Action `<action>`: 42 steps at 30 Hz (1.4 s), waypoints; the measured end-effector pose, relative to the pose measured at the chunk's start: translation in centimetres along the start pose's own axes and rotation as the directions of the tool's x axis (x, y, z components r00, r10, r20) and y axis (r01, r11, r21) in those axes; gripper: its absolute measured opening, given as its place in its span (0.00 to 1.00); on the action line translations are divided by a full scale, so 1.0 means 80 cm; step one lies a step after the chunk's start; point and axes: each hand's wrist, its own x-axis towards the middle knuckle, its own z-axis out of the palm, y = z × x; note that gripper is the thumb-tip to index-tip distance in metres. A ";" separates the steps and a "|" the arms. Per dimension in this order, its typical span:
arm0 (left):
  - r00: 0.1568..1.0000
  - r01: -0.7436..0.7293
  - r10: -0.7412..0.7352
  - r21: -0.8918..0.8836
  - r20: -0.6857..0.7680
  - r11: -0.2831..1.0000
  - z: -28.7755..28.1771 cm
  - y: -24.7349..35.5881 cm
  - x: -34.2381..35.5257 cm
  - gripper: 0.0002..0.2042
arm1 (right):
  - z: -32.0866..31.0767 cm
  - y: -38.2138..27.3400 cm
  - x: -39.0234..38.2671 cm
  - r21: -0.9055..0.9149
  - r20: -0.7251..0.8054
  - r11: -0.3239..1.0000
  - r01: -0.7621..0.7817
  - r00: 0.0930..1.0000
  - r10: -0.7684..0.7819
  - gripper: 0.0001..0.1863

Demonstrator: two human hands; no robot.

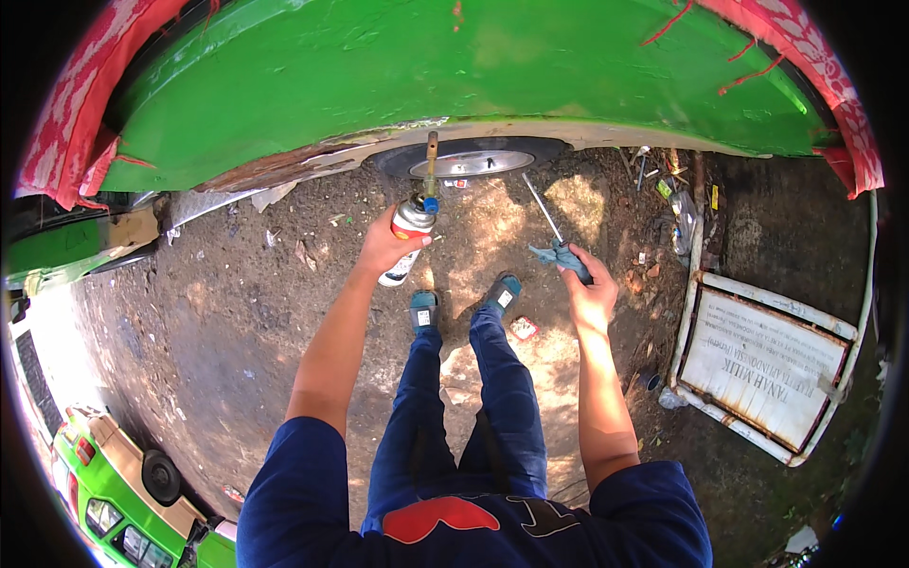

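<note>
**Torch and rod at the green car's wheel arch**

A green car body (454, 76) is curving across the top of the view, its paint glossy and smooth, while the lower edge is showing bare, rusty, flaking metal along the wheel arch. A red patterned cloth (66, 114) is draping over the body at both sides, its threads hanging loose. Under the arch a black tyre with a pale metal wheel (469, 163) is sitting on the ground (237, 312), which is packed brown dirt, rough and scattered with litter and dappled by sunlight. To the right a rectangular sign board (762, 364) is lying flat, its white face framed by pale, rust-stained tubing.

The person is standing in blue trousers and teal shoes (423, 309), both forearms reaching forward.

The left hand (383, 248) is wrapping closed around a gas torch (413, 227), a white and red metal cylinder with a blue valve and a brass-coloured nozzle that is pointing up at the rusted edge of the arch. The nozzle tip is sitting right at that edge.

The right hand (589, 284) is closing around a blue-grey rag (557, 253) bunched on the handle of a thin metal rod (542, 204). The rod is slanting up and left toward the tyre, its tip well apart from the torch.
</note>
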 end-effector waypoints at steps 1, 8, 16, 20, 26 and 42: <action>1.000 0.003 -0.003 -0.009 0.000 1.000 -0.001 -0.001 -0.001 0.32 | 0.001 -0.001 0.000 0.000 0.006 1.000 -0.003 1.000 0.003 0.19; 1.000 -0.023 0.022 -0.019 -0.012 1.000 -0.003 0.007 -0.005 0.30 | -0.002 0.000 0.000 -0.060 0.009 0.998 0.016 1.000 -0.016 0.20; 1.000 -0.009 0.009 -0.044 -0.017 0.999 -0.008 0.004 -0.011 0.30 | -0.002 -0.002 0.002 -0.074 0.000 0.997 0.009 1.000 -0.009 0.20; 0.999 -0.019 0.018 -0.021 -0.027 1.000 -0.009 -0.003 -0.011 0.29 | -0.001 -0.006 0.001 -0.073 -0.005 0.997 -0.005 1.000 0.004 0.20; 0.998 -0.025 0.023 -0.030 -0.052 0.999 -0.017 -0.015 -0.014 0.30 | 0.000 -0.005 0.000 -0.081 -0.008 0.996 -0.040 0.999 0.039 0.20; 0.997 -0.003 0.004 0.013 -0.079 1.000 -0.032 -0.021 -0.024 0.29 | 0.003 0.001 -0.001 -0.085 -0.011 0.995 -0.049 0.999 0.048 0.21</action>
